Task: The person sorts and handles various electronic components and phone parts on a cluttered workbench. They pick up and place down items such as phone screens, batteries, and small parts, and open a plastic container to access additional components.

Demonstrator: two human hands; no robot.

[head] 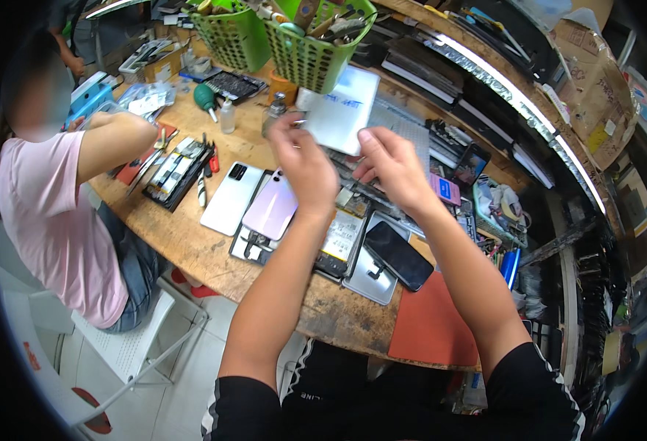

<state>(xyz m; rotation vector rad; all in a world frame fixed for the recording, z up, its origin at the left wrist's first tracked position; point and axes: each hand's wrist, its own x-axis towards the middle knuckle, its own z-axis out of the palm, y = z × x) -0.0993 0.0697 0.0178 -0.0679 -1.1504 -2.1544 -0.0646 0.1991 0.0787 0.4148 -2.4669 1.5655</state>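
Note:
My left hand [307, 171] is raised above the bench, blurred, with its fingers curled. I cannot tell whether it holds anything small. To its right is my right hand [392, 168], its thumb overlapping the lower corner of a white sheet or panel [341, 118] with blue handwriting. Whether it grips the panel is unclear. Below my hands lie a lilac phone back [271, 206], a white phone back [233, 198] and an opened device with an exposed battery [342, 234]. Further right, a black-screened phone [399, 255] rests partly on a silver back cover [370, 275].
Green plastic baskets [315, 60] of tools overhang the bench [340, 325]. A person in a pink shirt [42, 220] sits at left beside an opened tablet-like device [174, 173]. A green air blower [205, 99] stands behind. A red-orange mat [433, 325] covers the front right.

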